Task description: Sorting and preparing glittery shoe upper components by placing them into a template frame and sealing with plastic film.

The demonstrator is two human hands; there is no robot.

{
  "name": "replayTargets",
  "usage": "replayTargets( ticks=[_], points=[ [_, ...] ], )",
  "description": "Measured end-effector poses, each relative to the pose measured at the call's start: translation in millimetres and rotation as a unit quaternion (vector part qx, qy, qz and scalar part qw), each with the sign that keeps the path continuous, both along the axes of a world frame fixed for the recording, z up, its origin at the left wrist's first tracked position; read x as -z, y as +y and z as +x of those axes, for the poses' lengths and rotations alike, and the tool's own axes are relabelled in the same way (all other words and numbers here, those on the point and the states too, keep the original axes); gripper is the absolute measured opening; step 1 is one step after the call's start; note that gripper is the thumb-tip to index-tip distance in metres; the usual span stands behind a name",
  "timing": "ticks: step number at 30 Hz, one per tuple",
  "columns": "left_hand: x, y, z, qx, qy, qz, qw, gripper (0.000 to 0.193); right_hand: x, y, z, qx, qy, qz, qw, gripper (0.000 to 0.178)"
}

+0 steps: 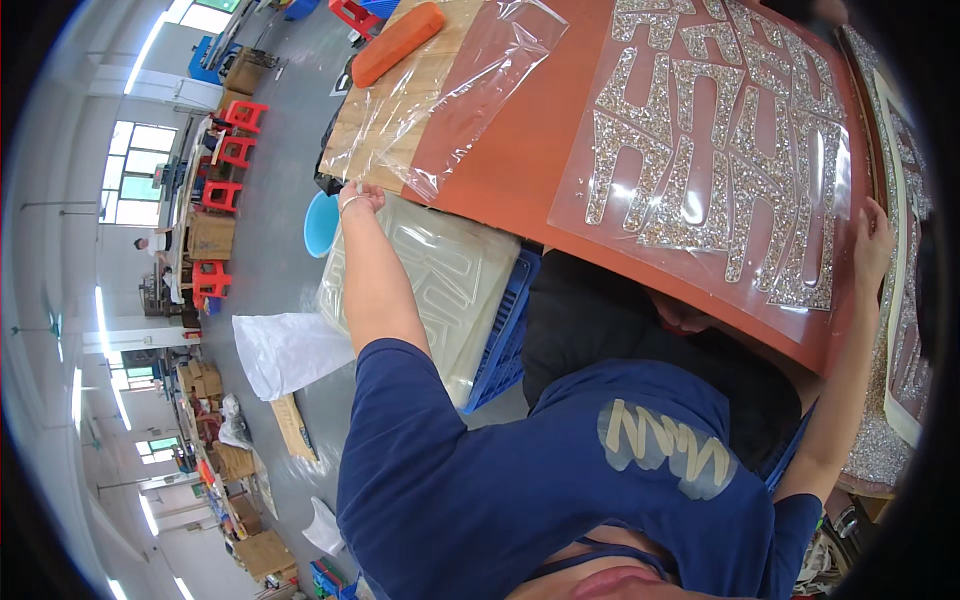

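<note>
My left hand (pixel 364 194) reaches to the table's left corner, its fingers closed on the near edge of a wrinkled clear plastic film (pixel 487 75). The film lies partly over a wooden board (pixel 385 110) and partly on the red-brown tabletop (pixel 500 185). On the right, my right hand (pixel 875 238) is beside the table edge, fingers extended, with nothing visible in it. Close to that hand lies a clear sheet (pixel 575 205) bearing cut-out shapes filled with glittering stones (pixel 690 190).
An orange block (pixel 398 44) rests on the board. Below the table's left side, a blue crate (pixel 500 335) carries pale translucent sheets (pixel 425 260). A light-blue basin (pixel 320 224) and a white bag (pixel 285 352) are nearby. More glittering material (pixel 880 445) lies at right.
</note>
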State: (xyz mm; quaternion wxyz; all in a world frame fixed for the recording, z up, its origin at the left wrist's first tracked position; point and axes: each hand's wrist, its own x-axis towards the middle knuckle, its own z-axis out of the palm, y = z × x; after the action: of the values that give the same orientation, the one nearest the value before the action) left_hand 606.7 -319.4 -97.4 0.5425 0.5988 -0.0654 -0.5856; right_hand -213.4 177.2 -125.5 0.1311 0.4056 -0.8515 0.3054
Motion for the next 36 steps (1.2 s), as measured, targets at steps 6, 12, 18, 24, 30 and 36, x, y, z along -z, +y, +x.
replayTargets(
  ticks=[6, 12, 18, 24, 30, 36],
  points=[
    [-9, 8, -18, -0.042, 0.061, -0.008, 0.997, 0.028, -40, -10, 64, 0.009, -0.269, -0.136, 0.953, 0.028],
    [-14, 39, -68, 0.024, 0.124, -0.066, 0.990, 0.029, -63, -33, 178, -0.179, -0.310, -0.177, 0.917, 0.019],
    [-46, 79, -99, 0.248, -0.007, -0.089, 0.965, 0.018, -94, -69, 284, -0.342, -0.423, -0.098, 0.833, 0.013],
    [-86, 87, -119, 0.253, 0.013, -0.229, 0.940, 0.022, -93, -104, 318, -0.379, -0.579, 0.006, 0.722, 0.018],
    [-120, 127, -168, 0.187, 0.161, -0.196, 0.949, 0.022, -76, -178, 371, -0.333, -0.813, 0.091, 0.469, 0.053],
    [-134, 201, -197, 0.200, 0.259, -0.239, 0.914, 0.026, -94, -215, 419, -0.285, -0.914, 0.012, 0.290, 0.067]
  ],
)
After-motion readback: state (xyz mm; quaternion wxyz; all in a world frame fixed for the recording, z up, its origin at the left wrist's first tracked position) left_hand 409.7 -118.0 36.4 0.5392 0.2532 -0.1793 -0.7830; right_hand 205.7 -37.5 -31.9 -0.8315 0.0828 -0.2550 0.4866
